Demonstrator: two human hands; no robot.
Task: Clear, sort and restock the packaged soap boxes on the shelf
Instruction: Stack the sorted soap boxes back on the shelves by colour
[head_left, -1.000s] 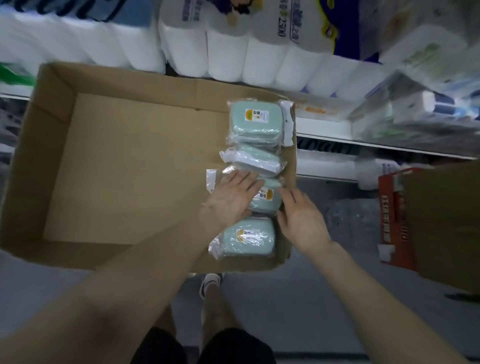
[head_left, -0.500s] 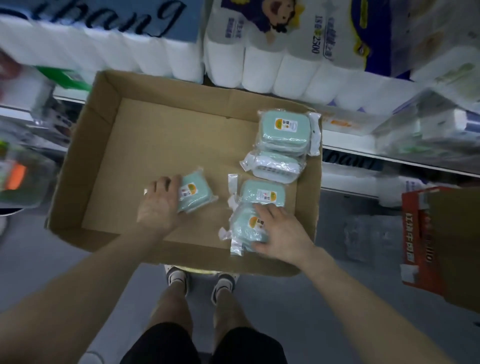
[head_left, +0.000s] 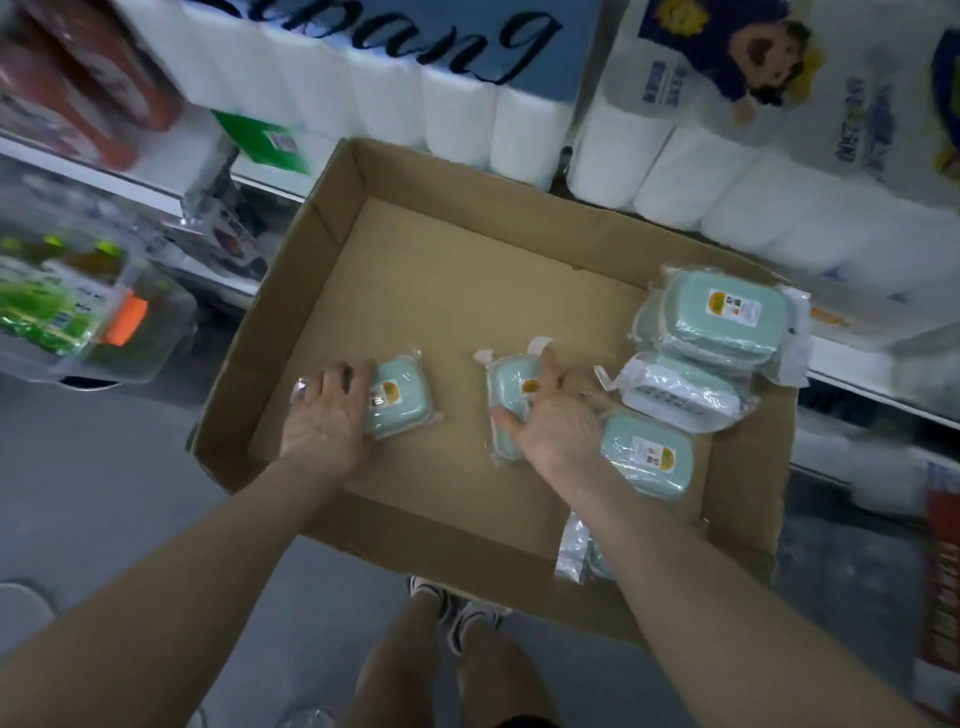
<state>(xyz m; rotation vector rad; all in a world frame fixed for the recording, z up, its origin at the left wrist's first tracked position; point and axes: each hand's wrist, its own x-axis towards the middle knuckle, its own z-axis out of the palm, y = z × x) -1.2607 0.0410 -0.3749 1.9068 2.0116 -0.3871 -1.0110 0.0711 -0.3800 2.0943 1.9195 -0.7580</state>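
A shallow cardboard box (head_left: 332, 218) holds several mint-green soap boxes in clear wrap. My left hand (head_left: 330, 415) grips one soap box (head_left: 400, 402) on the box floor at the left. In the middle, my right hand (head_left: 558, 423) holds a second soap box (head_left: 511, 389), thumb and fingers around it. At the right lie a stack of soap boxes (head_left: 724, 319), a white-faced pack (head_left: 680, 397) and a single soap box (head_left: 647, 457). My right forearm half hides another pack (head_left: 574, 551) by the near wall.
Toilet-roll multipacks (head_left: 467, 119) fill the shelf behind the box. Wrapped goods with green and orange labels (head_left: 67, 312) sit on shelves at the left. A red carton (head_left: 940, 587) stands at the right edge. Below are grey floor and my feet (head_left: 457, 613).
My left hand carried one soap box from the right-hand row to the left of the carton. My right hand has drawn another out towards the middle. The view shifted right.
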